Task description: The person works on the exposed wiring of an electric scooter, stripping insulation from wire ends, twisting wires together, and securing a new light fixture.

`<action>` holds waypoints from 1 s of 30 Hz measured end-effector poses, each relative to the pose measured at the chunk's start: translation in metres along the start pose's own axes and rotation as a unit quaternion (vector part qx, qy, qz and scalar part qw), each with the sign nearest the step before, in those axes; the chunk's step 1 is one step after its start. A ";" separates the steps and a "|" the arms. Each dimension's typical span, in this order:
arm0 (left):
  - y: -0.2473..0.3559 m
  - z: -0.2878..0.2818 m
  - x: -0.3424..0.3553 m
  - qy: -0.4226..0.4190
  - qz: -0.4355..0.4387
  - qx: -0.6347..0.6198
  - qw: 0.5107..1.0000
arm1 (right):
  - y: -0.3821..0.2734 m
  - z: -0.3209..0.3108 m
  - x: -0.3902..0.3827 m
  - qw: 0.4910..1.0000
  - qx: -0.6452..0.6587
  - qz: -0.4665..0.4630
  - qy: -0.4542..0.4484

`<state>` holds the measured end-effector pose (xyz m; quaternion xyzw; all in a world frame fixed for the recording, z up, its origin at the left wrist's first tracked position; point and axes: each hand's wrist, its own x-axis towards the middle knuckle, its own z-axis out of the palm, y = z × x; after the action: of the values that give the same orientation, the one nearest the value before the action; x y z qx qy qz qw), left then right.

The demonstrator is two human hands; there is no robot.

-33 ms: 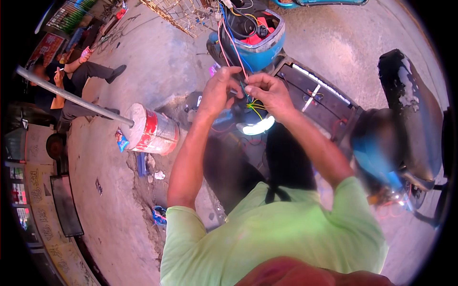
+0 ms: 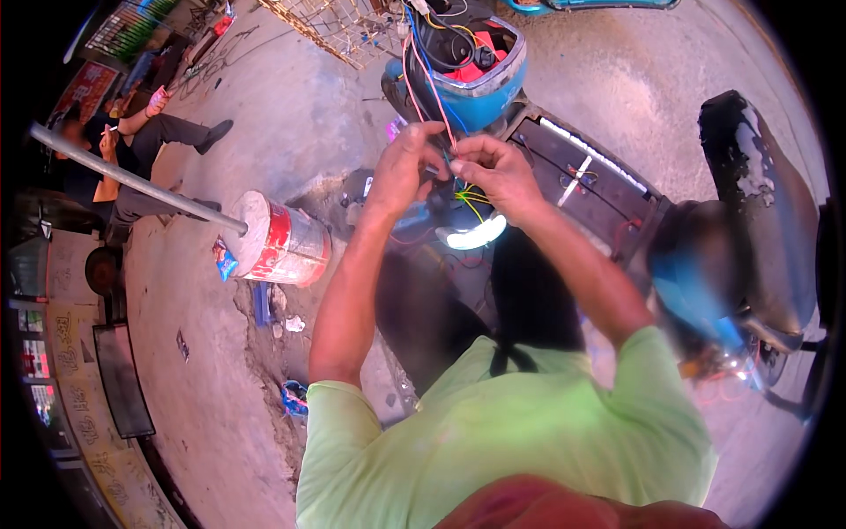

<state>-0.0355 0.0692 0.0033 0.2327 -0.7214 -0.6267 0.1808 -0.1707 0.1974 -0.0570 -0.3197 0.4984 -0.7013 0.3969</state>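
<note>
Both of my hands meet in front of a blue scooter front shell [image 2: 480, 106], at a bundle of thin wires. My right hand [image 2: 500, 175] pinches a pink wire [image 2: 434, 86] near its lower end, thumb against forefinger. Close beside it, my left hand [image 2: 401, 172] is curled with its fingertips at the same wires; what they grip is partly hidden. A blue wire [image 2: 425, 55] hangs down alongside the pink one. Below my fingers, yellow-green wires [image 2: 473, 201] spread above a lit white lamp [image 2: 476, 234].
The scooter's open floor frame [image 2: 564, 167] and its worn black seat [image 2: 758, 167] extend to the right. On my left stands a paint bucket [image 2: 286, 242] with a metal pole [image 2: 132, 176] in it. A seated person [image 2: 150, 141] is farther left.
</note>
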 end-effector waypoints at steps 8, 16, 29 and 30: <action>-0.021 0.002 0.016 0.075 0.224 0.225 0.945 | -0.013 0.017 -0.001 0.998 -0.061 -0.003 -0.011; -0.011 -0.010 -0.010 0.053 0.043 0.000 0.998 | -0.012 0.011 -0.001 0.995 -0.100 -0.018 -0.001; -0.045 -0.028 -0.016 0.001 0.187 -0.009 0.982 | -0.007 0.015 0.002 0.993 -0.111 -0.029 -0.022; -0.047 -0.027 -0.014 0.017 0.211 -0.016 0.977 | -0.006 0.016 0.003 0.994 -0.104 -0.031 -0.024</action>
<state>-0.0035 0.0496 -0.0387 0.0829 -0.7409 -0.5819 0.3250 -0.1605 0.1886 -0.0463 -0.3909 0.5491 -0.6498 0.3513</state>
